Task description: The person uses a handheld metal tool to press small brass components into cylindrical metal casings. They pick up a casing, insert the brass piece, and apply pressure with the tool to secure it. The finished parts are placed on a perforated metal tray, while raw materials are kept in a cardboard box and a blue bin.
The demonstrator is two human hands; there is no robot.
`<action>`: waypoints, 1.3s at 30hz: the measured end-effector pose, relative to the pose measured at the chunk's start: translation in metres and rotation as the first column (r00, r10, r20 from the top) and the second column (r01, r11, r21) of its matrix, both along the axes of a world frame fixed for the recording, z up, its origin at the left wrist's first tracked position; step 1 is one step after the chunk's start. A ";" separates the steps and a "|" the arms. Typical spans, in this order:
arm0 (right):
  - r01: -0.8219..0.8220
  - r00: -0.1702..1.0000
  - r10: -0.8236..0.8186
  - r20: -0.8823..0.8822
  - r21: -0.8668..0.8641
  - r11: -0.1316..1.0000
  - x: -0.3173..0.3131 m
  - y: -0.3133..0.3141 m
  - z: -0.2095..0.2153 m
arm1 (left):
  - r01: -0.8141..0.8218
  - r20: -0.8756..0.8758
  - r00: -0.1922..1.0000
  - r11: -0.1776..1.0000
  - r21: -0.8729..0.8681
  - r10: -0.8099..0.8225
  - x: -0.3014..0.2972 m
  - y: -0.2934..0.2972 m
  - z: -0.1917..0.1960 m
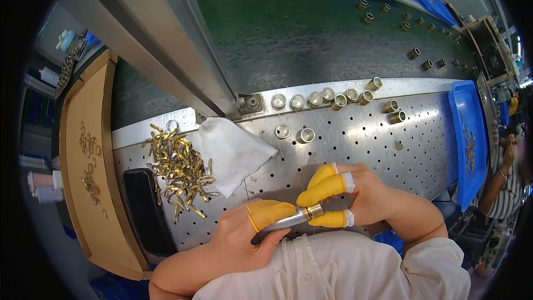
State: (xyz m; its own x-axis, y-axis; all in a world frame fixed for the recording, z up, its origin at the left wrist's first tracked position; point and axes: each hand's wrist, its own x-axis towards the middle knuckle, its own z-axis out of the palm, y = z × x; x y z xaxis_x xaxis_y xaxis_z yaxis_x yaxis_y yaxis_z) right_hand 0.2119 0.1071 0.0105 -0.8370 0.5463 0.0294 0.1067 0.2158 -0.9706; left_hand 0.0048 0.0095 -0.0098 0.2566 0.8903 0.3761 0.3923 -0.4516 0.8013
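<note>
Low in the middle, close to my body, my left hand [240, 226] is closed around a silver metal tube [284, 223], with a yellow finger cot pressed on top of it. My right hand [362, 195], also in yellow finger cots, pinches a brass-coloured metal collar [315, 211] at the tube's right end. The collar touches the tube; whether it is around it or only against it, I cannot tell. Left of my left hand lies a pile of small brass-coloured metal clips [180, 161]. Several short round metal collars [306, 135] with thin wires stand beyond my hands.
A perforated metal worktop [422, 150] lies under my hands, bordered by a dark green conveyor belt [333, 39] carrying more collars. A white cloth [230, 153], black phone [145, 205] and cardboard tray [114, 189] are left, a blue tray [461, 116] right. A metal post [161, 33] rises behind.
</note>
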 end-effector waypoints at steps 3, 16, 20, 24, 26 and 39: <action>0.032 0.995 -0.020 -0.095 0.131 0.991 0.000 -0.001 -0.009 | -0.071 0.044 0.996 0.975 -0.211 0.082 0.006 0.001 0.013; 0.022 0.994 0.008 -0.107 0.279 0.960 -0.001 -0.006 -0.014 | 0.217 0.334 0.940 0.639 -0.738 0.066 0.002 0.003 0.007; 0.016 0.993 0.022 -0.117 0.317 0.948 -0.002 -0.006 -0.012 | 0.201 0.310 0.949 0.662 -0.722 0.050 0.003 0.004 0.009; 0.023 0.988 0.028 -0.149 0.333 0.943 -0.002 -0.007 -0.012 | 0.221 0.329 0.943 0.647 -0.730 0.050 0.002 0.004 0.007; 0.027 0.988 0.030 -0.153 0.352 0.936 -0.002 -0.007 -0.013 | 0.243 0.361 0.930 0.631 -0.736 0.064 0.002 0.004 0.005; 0.036 0.985 0.035 -0.168 0.399 0.916 -0.003 -0.008 -0.016 | 0.281 0.407 0.907 0.570 -0.772 0.105 0.002 0.004 0.004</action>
